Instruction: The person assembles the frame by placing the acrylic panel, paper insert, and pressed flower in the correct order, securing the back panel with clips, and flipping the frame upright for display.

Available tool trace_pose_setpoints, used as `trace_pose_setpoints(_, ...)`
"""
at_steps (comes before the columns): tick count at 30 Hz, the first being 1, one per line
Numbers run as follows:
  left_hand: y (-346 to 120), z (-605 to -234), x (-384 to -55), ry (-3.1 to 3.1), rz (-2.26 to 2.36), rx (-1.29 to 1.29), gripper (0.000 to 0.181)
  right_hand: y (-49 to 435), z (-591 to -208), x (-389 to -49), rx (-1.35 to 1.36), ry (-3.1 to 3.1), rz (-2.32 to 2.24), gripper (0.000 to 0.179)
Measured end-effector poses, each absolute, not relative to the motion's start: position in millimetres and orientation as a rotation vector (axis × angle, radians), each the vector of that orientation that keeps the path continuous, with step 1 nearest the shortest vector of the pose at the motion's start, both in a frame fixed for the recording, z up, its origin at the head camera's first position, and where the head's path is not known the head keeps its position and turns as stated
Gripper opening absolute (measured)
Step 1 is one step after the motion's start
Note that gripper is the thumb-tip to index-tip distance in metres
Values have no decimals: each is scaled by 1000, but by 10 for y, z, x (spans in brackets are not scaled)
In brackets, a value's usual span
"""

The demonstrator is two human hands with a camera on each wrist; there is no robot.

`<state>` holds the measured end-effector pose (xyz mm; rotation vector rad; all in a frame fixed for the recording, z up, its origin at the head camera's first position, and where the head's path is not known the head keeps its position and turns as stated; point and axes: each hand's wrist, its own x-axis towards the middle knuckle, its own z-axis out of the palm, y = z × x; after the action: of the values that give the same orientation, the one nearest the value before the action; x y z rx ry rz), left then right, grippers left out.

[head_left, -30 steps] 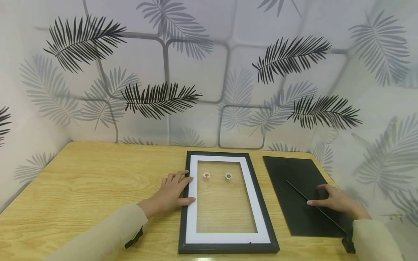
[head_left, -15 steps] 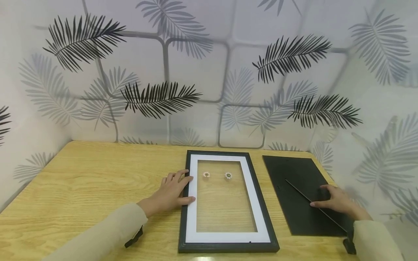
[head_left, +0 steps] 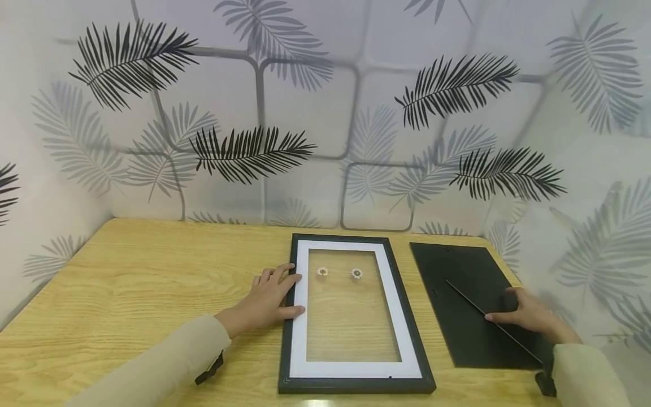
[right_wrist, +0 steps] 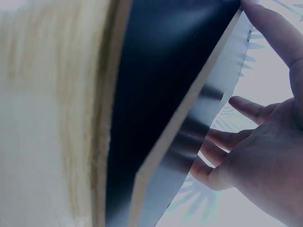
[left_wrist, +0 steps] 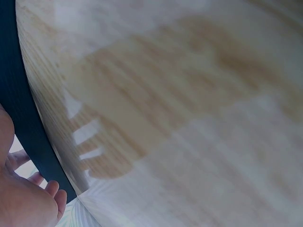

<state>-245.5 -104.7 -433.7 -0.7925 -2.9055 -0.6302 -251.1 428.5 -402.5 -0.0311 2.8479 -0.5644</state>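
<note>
Loosely, the left hand [head_left: 261, 304] rested on the frame [head_left: 356, 385] on the bench [head_left: 152, 282], fingers spread, gripping nothing. Beside that, the right hand [head_left: 529, 316] had its thumb at the flap [head_left: 465, 297] on the board [head_left: 458, 263]; I couldn't tell whether it pinched. A sideways tug could have knocked board into frame.

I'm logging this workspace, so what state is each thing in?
Picture frame, lying flat on the table
White mat, inside the frame
Two small flowers, apart, within the mat's opening
Black board, lying flat, apart from the frame
Flap on the board, how far raised unclear
Left hand, resting over the frame's left rim
Right hand, thumb at the flap's edge
</note>
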Motion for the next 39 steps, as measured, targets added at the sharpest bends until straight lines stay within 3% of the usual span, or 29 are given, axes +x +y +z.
trace_pose_setpoints(12,-1040,-4316,-2450,-2910,-632,-791,66,4288,-4027,-2497,-13,2901,-608,98)
trace_pose_setpoints(25,-1028,-4297,-2434,-2914,-653,-788,66,4336,-4082,-2518,33,2948,-610,110)
trace_pose_setpoints(39,-1037,-4296,-2431,-2922,-648,-779,67,4332,-4050,-2513,48,2952,-606,106)
